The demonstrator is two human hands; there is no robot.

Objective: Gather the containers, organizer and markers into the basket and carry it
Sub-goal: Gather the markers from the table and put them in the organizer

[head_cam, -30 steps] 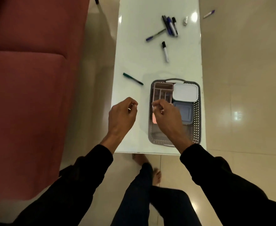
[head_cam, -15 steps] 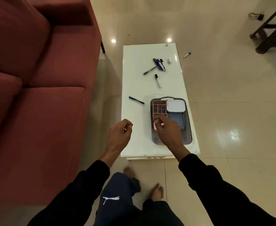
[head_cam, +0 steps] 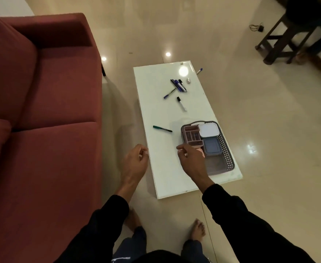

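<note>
We see right hand [head_cam: 192, 161] at basket [head_cam: 227, 149] near-left corner, fingers curled, grasp unclear; left hand [head_cam: 135, 164] left of basket, loosely curled, empty.

Left hand [head_cam: 135, 162] apparently drifted off table [head_cam: 156, 111].

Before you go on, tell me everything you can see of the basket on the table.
The basket is a grey, rectangular, plastic-looking tray with perforated walls and a handle arch at its far end. It sits flat on the white table at the near right corner. Inside lie a pink organizer, a white container and a blue container. The right hand overlaps its near left edge.
</note>
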